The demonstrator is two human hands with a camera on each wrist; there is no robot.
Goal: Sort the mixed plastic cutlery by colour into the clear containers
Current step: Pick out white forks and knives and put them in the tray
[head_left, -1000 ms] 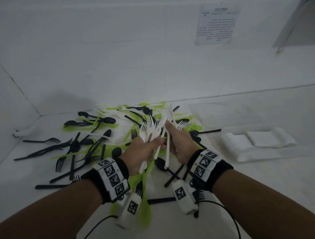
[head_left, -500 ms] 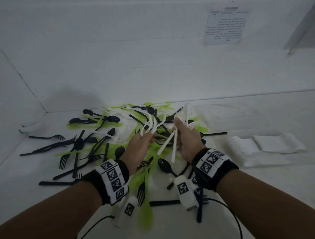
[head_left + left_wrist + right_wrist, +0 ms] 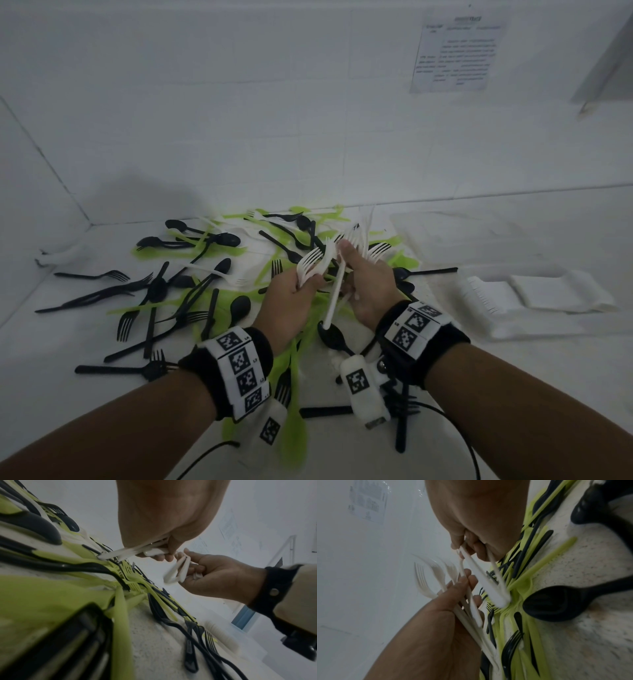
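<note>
Over a mixed pile of black cutlery (image 3: 156, 291) and green cutlery (image 3: 291, 346) on the white table, both hands hold white pieces. My left hand (image 3: 308, 281) grips a bunch of white forks (image 3: 310, 260), tines up. My right hand (image 3: 346, 253) pinches a few more white pieces (image 3: 334, 298), their handles slanting down towards the pile. The two hands almost touch. In the left wrist view the left hand (image 3: 164, 557) clasps white handles (image 3: 133, 551) and the right hand (image 3: 187, 555) holds white handles (image 3: 178, 570). The right wrist view shows the white forks (image 3: 426, 577) fanned in the left hand (image 3: 465, 580).
A clear container (image 3: 534, 327) at the right holds stacked white cutlery (image 3: 483, 294). Another clear container (image 3: 445, 236) lies behind it by the wall. Walls close the back and left. Wrist cables trail over the near table edge.
One second ago both hands clasped one white bunch. They split it and drew apart; now they are close again, each with its own share.
</note>
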